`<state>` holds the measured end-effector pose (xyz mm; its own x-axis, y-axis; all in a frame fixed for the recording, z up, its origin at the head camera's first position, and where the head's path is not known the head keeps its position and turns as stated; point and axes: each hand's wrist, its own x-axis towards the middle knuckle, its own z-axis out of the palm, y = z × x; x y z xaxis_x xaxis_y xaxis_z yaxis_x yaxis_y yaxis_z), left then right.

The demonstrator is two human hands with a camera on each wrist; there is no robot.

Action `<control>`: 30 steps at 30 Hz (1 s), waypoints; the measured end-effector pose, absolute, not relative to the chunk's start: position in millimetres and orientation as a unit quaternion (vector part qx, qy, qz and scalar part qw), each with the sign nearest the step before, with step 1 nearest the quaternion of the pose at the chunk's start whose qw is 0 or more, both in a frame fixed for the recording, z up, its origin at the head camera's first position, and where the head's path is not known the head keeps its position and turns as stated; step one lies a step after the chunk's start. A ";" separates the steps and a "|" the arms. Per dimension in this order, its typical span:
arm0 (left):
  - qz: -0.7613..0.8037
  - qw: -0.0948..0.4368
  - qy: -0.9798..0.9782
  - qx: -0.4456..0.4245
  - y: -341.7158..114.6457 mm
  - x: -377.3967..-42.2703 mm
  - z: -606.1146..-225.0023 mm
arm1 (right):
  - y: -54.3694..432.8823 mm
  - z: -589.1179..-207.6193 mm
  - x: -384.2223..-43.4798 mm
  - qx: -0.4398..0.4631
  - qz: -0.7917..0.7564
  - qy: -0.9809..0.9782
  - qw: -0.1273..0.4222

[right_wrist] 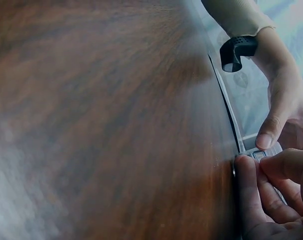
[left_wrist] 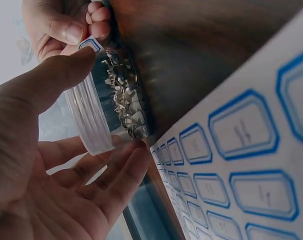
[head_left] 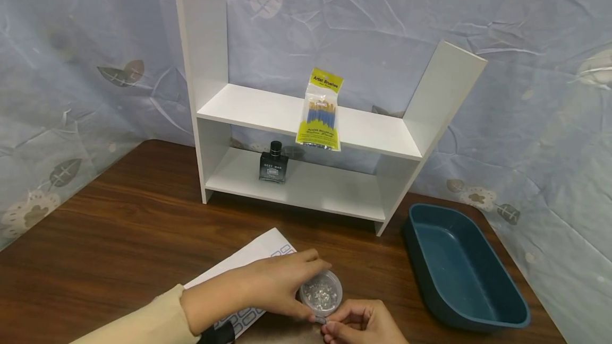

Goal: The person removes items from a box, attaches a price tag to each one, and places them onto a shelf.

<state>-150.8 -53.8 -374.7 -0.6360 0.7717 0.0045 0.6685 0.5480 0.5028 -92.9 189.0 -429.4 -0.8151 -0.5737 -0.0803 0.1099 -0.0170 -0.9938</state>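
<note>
A small clear round jar (head_left: 322,295) full of shiny metallic bits stands on the table near its front edge. My left hand (head_left: 282,283) holds it, with the fingers round the far side and the thumb at the near side. On the jar's near wall is a small blue-bordered label sticker (left_wrist: 91,44), touched by my left thumb. My right hand (head_left: 365,323) pinches this label between thumb and fingers, against the jar. A white sheet of blue-framed label stickers (left_wrist: 244,131) lies under my left forearm.
Behind stands a white two-tier shelf (head_left: 291,200), its right side leaning outward. It bears a packet of artist brushes (head_left: 321,115) above and a dark perfume bottle (head_left: 273,164) below. A teal plastic basin (head_left: 459,264) sits at the right. Patterned cloth hangs around the table.
</note>
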 end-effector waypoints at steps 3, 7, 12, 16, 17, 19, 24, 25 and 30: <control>0.233 0.099 0.873 0.416 -53.1 -150.2 -375.7 | 189.0 -430.0 -92.6 -0.167 -0.689 0.660 0.250; 0.224 0.083 0.875 0.422 -53.1 -150.5 -377.1 | 188.3 -430.2 -91.2 -0.149 -0.681 0.673 0.248; 0.201 0.065 0.879 0.428 -53.0 -150.0 -377.8 | 187.0 -428.9 -90.1 -0.144 -0.661 0.699 0.232; 0.187 0.057 0.880 0.433 -52.4 -149.1 -377.3 | 186.4 -427.2 -90.5 -0.148 -0.631 0.731 0.215; 0.188 0.057 0.880 0.433 -52.3 -149.0 -377.4 | 186.4 -426.6 -90.8 -0.146 -0.622 0.739 0.212; 0.193 0.059 0.879 0.433 -52.3 -149.3 -377.5 | 186.4 -425.3 -91.6 -0.146 -0.604 0.756 0.206; 0.195 0.058 0.877 0.435 -52.6 -150.0 -378.3 | 186.2 -422.8 -92.9 -0.148 -0.579 0.776 0.201; 0.193 0.057 0.877 0.436 -52.6 -150.1 -378.5 | 186.3 -422.6 -93.0 -0.153 -0.577 0.777 0.200; 0.194 0.055 0.877 0.436 -53.0 -150.3 -379.9 | 188.6 -421.8 -93.5 -0.172 -0.567 0.783 0.188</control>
